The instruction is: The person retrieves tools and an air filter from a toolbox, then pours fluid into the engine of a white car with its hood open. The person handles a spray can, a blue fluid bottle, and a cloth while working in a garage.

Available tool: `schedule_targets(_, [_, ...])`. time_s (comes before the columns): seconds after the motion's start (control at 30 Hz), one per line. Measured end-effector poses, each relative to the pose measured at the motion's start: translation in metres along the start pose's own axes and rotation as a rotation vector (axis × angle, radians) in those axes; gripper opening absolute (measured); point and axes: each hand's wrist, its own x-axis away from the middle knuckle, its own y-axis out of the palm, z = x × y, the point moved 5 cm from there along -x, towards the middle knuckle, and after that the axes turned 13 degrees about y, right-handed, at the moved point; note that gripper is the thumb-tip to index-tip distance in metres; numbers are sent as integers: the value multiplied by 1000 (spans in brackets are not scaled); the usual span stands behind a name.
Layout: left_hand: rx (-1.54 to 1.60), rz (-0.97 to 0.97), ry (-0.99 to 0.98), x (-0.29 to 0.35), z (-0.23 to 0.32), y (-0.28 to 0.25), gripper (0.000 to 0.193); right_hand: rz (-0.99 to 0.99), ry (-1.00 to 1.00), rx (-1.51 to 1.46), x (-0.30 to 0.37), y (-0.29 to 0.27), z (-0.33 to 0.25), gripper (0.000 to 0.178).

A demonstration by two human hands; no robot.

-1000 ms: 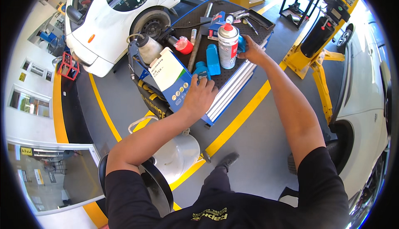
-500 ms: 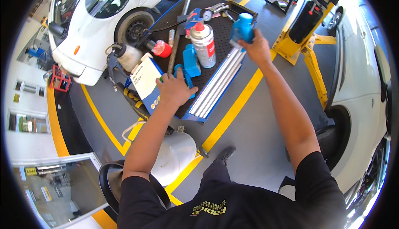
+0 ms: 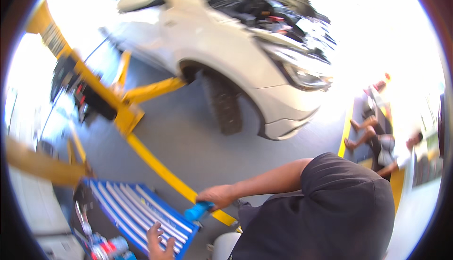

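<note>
In my right hand is a small blue plastic bottle, wrapped by the fingers and held out past the edge of the tool cart. My left hand is raised by the cart's striped front, fingers apart with nothing visible in them. The blue tool cart has silver drawer strips. On its dark top, at the lower left of the view, a spray can with a red band is partly visible. Beside the can, the top of another blue item peeks in. Motion blurs much of the picture.
A white car with its engine bay exposed stands ahead, its front wheel turned. A yellow lift post and its arm are at the left. Another person sits at the right. A yellow line crosses the grey floor.
The view has swung right, toward the white car. My left hand has come off the blue bottle on the cart. The right hand still holds its bottle, now away from the cart top.
</note>
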Motion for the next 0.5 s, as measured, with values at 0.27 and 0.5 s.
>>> schedule_targets(0.27, [-69,-591,753,-137,238,259,42,408,288,-292,285,-90,119,60])
schedule_targets(0.5, [-212,-704,968,-151,455,508,40,894,441,-305,560,-129,240,59])
